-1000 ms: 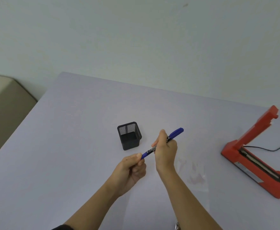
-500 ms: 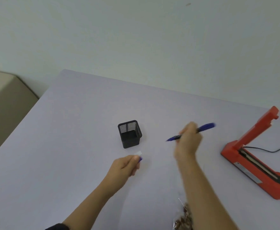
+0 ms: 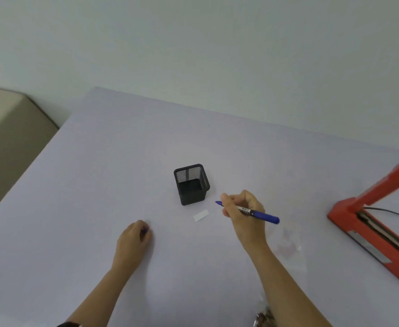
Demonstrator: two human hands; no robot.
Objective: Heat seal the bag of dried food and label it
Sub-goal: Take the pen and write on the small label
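Gripping the blue marker [image 3: 265,217] in our right hand [image 3: 246,200], we hold its tip near the white label [image 3: 200,215]; our left hand [image 3: 133,239] curls around the cap [image 3: 144,230].

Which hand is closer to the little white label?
Right. The right hand, holding the pen, is just right of the label; the left hand, around the pen cap, is farther off to its left.

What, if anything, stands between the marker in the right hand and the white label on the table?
Nothing visible. Only bare table separates the marker from the label; the mesh holder stands beyond that path.
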